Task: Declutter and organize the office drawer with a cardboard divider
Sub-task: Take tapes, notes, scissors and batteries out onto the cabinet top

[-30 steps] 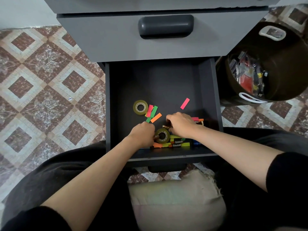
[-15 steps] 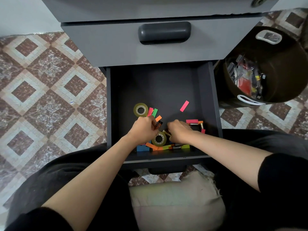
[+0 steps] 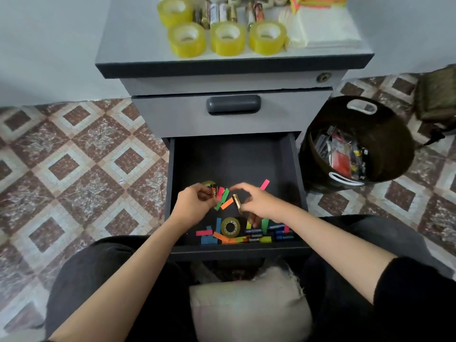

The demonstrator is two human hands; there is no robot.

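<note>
I am seeing left hand [image 3: 195, 202] pinching a black battery [image 3: 213, 191], right hand [image 3: 259, 202] at three o'clock pinching a gold battery [image 3: 237, 203], probably emptying the drawer [image 3: 232, 161].

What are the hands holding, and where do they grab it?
Each holds a battery. The left hand pinches a black-and-orange battery, grip along its side. The right hand pinches a gold battery, grip at its lower end.

I see the open drawer [image 3: 234, 156] below a shut drawer [image 3: 172, 112]; a tape roll [image 3: 230, 227], batteries [image 3: 254, 239] and paper strips [image 3: 208, 240] lie along its front edge (nearest me). Four tape rolls [image 3: 228, 38] stand on the cabinet top [image 3: 138, 45], a basket [image 3: 394, 134] right of the drawer
</note>
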